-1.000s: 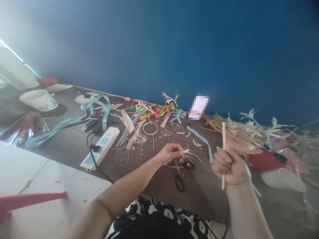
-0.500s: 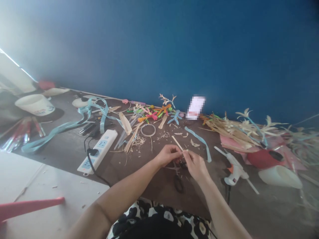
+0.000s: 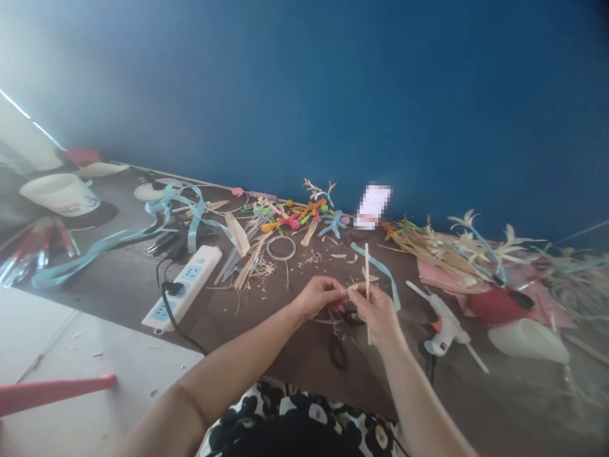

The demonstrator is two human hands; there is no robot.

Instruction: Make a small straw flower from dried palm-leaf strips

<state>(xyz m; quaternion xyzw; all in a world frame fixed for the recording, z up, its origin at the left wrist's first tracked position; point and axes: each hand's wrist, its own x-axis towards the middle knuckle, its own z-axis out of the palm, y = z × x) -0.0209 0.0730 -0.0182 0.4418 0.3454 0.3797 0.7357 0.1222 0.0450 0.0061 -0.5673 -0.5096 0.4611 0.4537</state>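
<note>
A thin pale strip (image 3: 366, 266) stands nearly upright in the grip of my right hand (image 3: 379, 312), its lower end showing below the fingers. Thumb and forefinger of that hand also pinch a small pale piece (image 3: 352, 289). My left hand (image 3: 320, 298) is closed, its fingertips meeting the same small piece from the left; what exactly they grip is too small to tell. Under the hands lie dark-handled scissors (image 3: 337, 350) on the brown table (image 3: 285, 343). Shavings (image 3: 311, 258) are scattered just beyond the hands.
On the left are a power strip (image 3: 183, 289), a blue ribbon (image 3: 109, 238) and a white cup (image 3: 61, 193). Colourful pipe-cleaner shapes (image 3: 285, 219) lie at the back. To the right are a glue gun (image 3: 445, 324), dried husks (image 3: 438, 254) and a red object (image 3: 499, 304).
The pale strip has swung from a leftward slant to nearly upright and now sits within my right hand. My left hand has stayed almost in place. The view has shifted slightly.
</note>
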